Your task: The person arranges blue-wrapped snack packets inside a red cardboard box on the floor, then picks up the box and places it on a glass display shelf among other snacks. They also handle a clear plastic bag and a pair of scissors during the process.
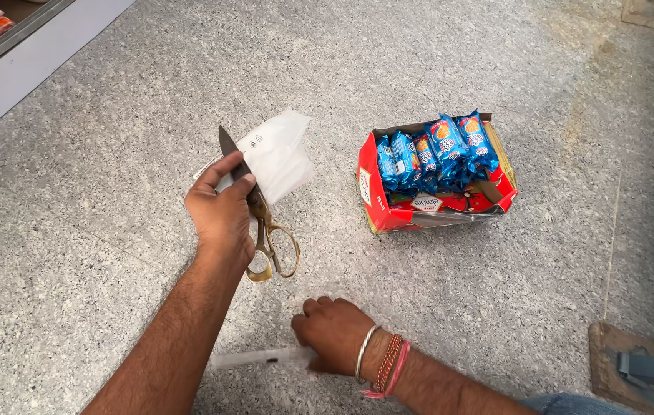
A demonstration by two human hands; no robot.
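Head view, left hand (222,209) hiding scissors (264,219) pivot

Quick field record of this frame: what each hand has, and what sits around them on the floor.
left hand: holds scissors and a clear plastic wrapper
right hand: fist pressed on the floor, on a clear plastic strip
box: red carton, top open, on the floor
contents: blue snack packets, standing upright
floor: grey speckled stone
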